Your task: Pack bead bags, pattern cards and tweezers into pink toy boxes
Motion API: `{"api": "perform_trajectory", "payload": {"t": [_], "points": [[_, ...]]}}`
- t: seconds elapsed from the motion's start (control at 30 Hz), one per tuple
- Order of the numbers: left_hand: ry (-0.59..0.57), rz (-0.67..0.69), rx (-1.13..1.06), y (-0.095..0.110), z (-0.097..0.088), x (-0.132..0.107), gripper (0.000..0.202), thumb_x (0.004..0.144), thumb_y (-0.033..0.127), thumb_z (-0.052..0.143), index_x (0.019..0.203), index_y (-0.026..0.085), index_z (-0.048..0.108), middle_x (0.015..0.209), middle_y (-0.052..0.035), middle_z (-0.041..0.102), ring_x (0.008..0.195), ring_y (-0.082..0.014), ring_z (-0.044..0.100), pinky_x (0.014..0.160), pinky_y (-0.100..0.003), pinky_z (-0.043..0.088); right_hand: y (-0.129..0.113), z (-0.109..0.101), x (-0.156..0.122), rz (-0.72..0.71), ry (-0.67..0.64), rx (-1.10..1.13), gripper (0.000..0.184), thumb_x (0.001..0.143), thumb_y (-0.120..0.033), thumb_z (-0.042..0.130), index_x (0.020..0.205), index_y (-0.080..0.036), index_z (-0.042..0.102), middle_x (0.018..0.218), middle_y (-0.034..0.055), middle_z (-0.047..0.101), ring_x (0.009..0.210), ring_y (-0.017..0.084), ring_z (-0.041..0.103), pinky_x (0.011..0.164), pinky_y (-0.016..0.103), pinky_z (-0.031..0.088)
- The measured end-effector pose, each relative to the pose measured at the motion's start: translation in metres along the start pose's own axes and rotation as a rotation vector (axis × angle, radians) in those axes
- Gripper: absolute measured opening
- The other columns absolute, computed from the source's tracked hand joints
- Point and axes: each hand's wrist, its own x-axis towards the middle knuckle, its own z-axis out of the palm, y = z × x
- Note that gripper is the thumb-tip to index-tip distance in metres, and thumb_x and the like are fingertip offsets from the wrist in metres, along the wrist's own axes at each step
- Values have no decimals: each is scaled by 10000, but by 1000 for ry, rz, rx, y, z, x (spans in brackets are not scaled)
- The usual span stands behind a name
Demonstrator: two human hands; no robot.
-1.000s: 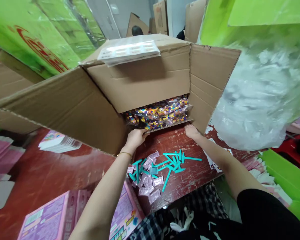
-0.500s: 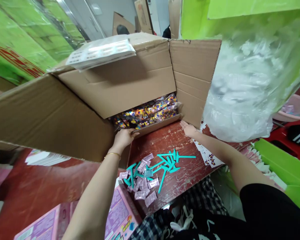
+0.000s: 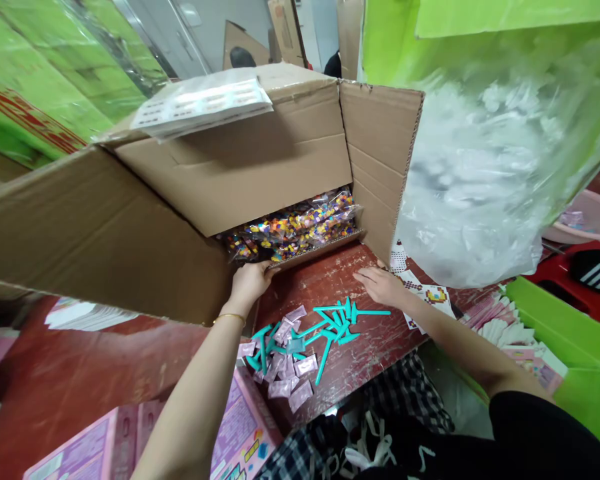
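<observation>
A cardboard box (image 3: 260,167) lies open towards me on the red table, with clear bags of small colourful pieces (image 3: 310,223) inside. My left hand (image 3: 249,283) grips the box's lower front edge at its left end, thumb and fingers closed over the cardboard. My right hand (image 3: 380,287) is beside the lower end of the right flap (image 3: 380,153), fingers stretched out over the tabletop, holding nothing. Several turquoise plastic pens or sticks with wide ends (image 3: 337,323) lie loosely in front of the box, mixed with small pinkish sachets (image 3: 280,380).
White label sheets (image 3: 203,103) rest on top of the box. Printed pattern cards (image 3: 433,297) lie by my right forearm. A large clear bag of white items (image 3: 475,180) stands right, above a green carton (image 3: 575,347). Pink printed boxes (image 3: 245,427) stand lower left.
My right hand has come back towards me, away from the box's front edge. The right flap has swung inward, baring more pattern cards. My left hand keeps its hold on the edge.
</observation>
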Motion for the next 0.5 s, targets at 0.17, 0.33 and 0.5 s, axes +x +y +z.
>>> {"api": "perform_trajectory", "payload": {"t": [0.17,0.33,0.5], "points": [[26,16,-13,-1,4,1,429,958,472,474,1167,205,736,1025,-164,762,951,-339,709,780,-347,502,-18,-8,7,525,812,80,627,980,-313,526,1515,-80,297,1364,235,490,1285,335,494,1081,528,442],[45,25,20,-4,9,1,439,953,472,473,1167,196,738,1013,-168,762,934,-351,711,742,-347,505,-53,23,51,748,696,295,518,982,-275,351,1419,-14,448,1326,248,534,1291,316,500,1108,474,427],[50,32,38,-10,12,9,474,943,504,482,1194,185,728,1025,-178,761,944,-371,709,750,-363,509,-27,14,51,851,672,578,492,1020,-337,284,1325,-64,557,1316,184,575,1236,259,555,1072,397,462]]}}
